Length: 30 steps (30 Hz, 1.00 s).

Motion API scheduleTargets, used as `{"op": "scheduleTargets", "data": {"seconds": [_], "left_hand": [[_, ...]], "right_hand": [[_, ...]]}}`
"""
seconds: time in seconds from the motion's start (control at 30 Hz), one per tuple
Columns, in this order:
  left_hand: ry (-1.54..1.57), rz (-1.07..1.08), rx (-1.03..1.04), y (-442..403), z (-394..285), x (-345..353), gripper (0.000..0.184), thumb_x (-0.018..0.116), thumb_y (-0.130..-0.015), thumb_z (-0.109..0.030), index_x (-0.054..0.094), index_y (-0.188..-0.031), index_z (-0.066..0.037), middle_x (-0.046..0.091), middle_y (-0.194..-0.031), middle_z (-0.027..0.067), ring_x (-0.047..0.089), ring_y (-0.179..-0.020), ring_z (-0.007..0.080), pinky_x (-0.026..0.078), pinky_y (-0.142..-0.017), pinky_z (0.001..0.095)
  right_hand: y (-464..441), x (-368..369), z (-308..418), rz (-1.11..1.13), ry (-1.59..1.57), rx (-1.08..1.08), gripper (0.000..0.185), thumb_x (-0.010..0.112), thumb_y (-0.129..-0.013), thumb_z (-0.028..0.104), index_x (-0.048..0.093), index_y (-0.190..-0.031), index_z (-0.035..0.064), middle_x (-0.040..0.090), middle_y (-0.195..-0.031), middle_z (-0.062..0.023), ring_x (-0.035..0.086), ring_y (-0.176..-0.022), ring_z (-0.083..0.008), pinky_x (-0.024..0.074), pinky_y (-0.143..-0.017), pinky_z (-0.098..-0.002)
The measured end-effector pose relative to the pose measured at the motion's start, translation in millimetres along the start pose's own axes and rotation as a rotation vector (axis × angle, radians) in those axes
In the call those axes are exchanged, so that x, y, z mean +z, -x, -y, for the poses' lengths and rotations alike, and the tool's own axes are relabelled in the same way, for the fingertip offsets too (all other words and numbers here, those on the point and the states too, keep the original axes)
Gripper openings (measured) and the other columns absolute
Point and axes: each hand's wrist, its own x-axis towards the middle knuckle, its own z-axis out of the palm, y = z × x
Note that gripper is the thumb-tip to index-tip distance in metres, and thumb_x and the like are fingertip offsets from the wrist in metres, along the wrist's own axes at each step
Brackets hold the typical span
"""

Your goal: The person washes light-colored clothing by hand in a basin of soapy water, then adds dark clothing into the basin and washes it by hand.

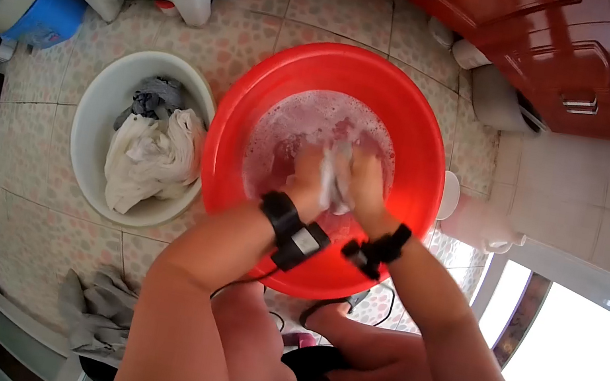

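Observation:
A large red basin (428, 155) holds sudsy water (285, 118) with foam on top. Over the water my left hand (308, 183) and my right hand (365, 184) are side by side, closed on a light-coloured wet cloth (337, 176) bunched between them. Motion blurs the fingers and the cloth, so its exact kind does not show. Each wrist wears a black strap with a small device.
A white tub (89, 154) with white clothes (153, 157) and dark grey clothes (155, 97) stands left of the basin. Grey fabric (99, 309) lies at lower left. A pinkish jug (477, 223) is at the right, below red cabinets (536, 60). A blue bucket (48, 14) stands at upper left.

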Motion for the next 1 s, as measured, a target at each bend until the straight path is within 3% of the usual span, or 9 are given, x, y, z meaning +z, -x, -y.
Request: {"op": "scheduleTargets", "data": {"seconds": [0.1, 0.3, 0.37, 0.4, 0.47, 0.7, 0.83, 0.9, 1.0], "left_hand": [[-0.087, -0.109, 0.260, -9.7, 26.2, 24.7, 0.044, 0.037, -0.090, -0.044, 0.052, -0.073, -0.007, 0.053, -0.066, 0.0103, 0.052, -0.054, 0.0205, 0.040, -0.044, 0.0350], [-0.123, -0.014, -0.013, -7.2, 1.2, 5.1, 0.049, 0.037, -0.086, -0.055, 0.050, -0.096, -0.009, 0.052, -0.084, 0.0091, 0.051, -0.066, 0.0225, 0.041, -0.048, 0.0417], [-0.401, -0.160, 0.523, -57.3, 67.8, 1.1, 0.046, 0.036, -0.088, -0.052, 0.049, -0.091, -0.008, 0.053, -0.083, 0.0122, 0.054, -0.069, 0.0266, 0.044, -0.052, 0.0435], [-0.083, 0.043, -0.048, 7.7, -5.5, 18.4, 0.042, 0.036, -0.089, -0.047, 0.048, -0.088, -0.007, 0.054, -0.084, 0.0125, 0.055, -0.072, 0.0277, 0.047, -0.061, 0.0416], [-0.036, 0.099, -0.029, -14.2, -18.3, -15.2, 0.040, 0.036, -0.089, -0.045, 0.048, -0.088, -0.007, 0.054, -0.083, 0.0117, 0.055, -0.069, 0.0276, 0.047, -0.063, 0.0412], [-0.012, -0.004, 0.201, 5.1, 2.6, 14.8, 0.049, 0.035, -0.089, -0.048, 0.051, -0.102, -0.004, 0.057, -0.090, 0.0124, 0.057, -0.075, 0.0260, 0.047, -0.065, 0.0377], [0.106, 0.272, -0.166, -14.3, 1.8, -14.8, 0.047, 0.040, -0.090, -0.044, 0.051, -0.109, -0.003, 0.056, -0.098, 0.0101, 0.053, -0.082, 0.0193, 0.045, -0.068, 0.0324], [-0.185, -0.018, 0.188, -8.3, 27.4, 11.0, 0.044, 0.040, -0.090, -0.043, 0.054, -0.106, -0.005, 0.057, -0.092, 0.0091, 0.053, -0.077, 0.0184, 0.045, -0.065, 0.0328], [-0.040, 0.031, 0.205, -17.5, -2.1, -7.7, 0.034, 0.039, -0.091, -0.041, 0.053, -0.089, -0.010, 0.053, -0.075, 0.0060, 0.053, -0.067, 0.0174, 0.045, -0.059, 0.0326]], "right_hand": [[-22.8, -5.4, -22.1, -0.081, 0.204, 0.044, 0.027, 0.052, -0.083, 0.023, 0.056, -0.076, -0.0024, 0.055, -0.066, -0.0251, 0.057, -0.062, -0.0404, 0.0446, -0.055, -0.0432], [-7.9, 4.1, -14.0, 0.001, 0.092, -0.078, 0.032, 0.047, -0.085, 0.029, 0.056, -0.072, 0.0006, 0.054, -0.066, -0.0242, 0.057, -0.061, -0.0371, 0.0443, -0.055, -0.0428], [-16.1, -4.7, -8.9, -0.072, 0.161, 0.001, 0.030, 0.048, -0.085, 0.027, 0.055, -0.074, 0.0001, 0.054, -0.067, -0.0245, 0.057, -0.062, -0.0369, 0.0443, -0.055, -0.0418], [-9.2, -0.8, -5.9, -0.059, 0.019, 0.096, 0.029, 0.048, -0.084, 0.027, 0.055, -0.074, -0.0002, 0.054, -0.067, -0.0248, 0.057, -0.064, -0.0378, 0.0444, -0.056, -0.0424], [19.2, 9.8, 6.1, 0.046, -0.371, 0.136, 0.027, 0.049, -0.083, 0.024, 0.054, -0.073, -0.0003, 0.055, -0.067, -0.0246, 0.056, -0.066, -0.0400, 0.0440, -0.058, -0.0440], [-14.9, 1.9, -13.9, -0.158, 0.039, 0.167, 0.019, 0.053, -0.079, 0.020, 0.059, -0.083, 0.0017, 0.057, -0.072, -0.0229, 0.056, -0.067, -0.0409, 0.0450, -0.062, -0.0435], [15.7, 0.7, 3.8, -0.016, -0.063, -0.195, 0.027, 0.052, -0.081, 0.024, 0.055, -0.077, -0.0033, 0.054, -0.067, -0.0251, 0.056, -0.062, -0.0399, 0.0435, -0.057, -0.0436], [-22.2, -7.7, -10.7, -0.029, 0.071, 0.171, 0.024, 0.054, -0.079, 0.020, 0.056, -0.081, -0.0039, 0.054, -0.070, -0.0262, 0.057, -0.065, -0.0398, 0.0450, -0.059, -0.0421], [1.6, 4.3, -4.4, -0.075, -0.028, -0.025, 0.028, 0.052, -0.081, 0.023, 0.053, -0.076, -0.0042, 0.055, -0.071, -0.0264, 0.057, -0.065, -0.0396, 0.0447, -0.057, -0.0417]]}}
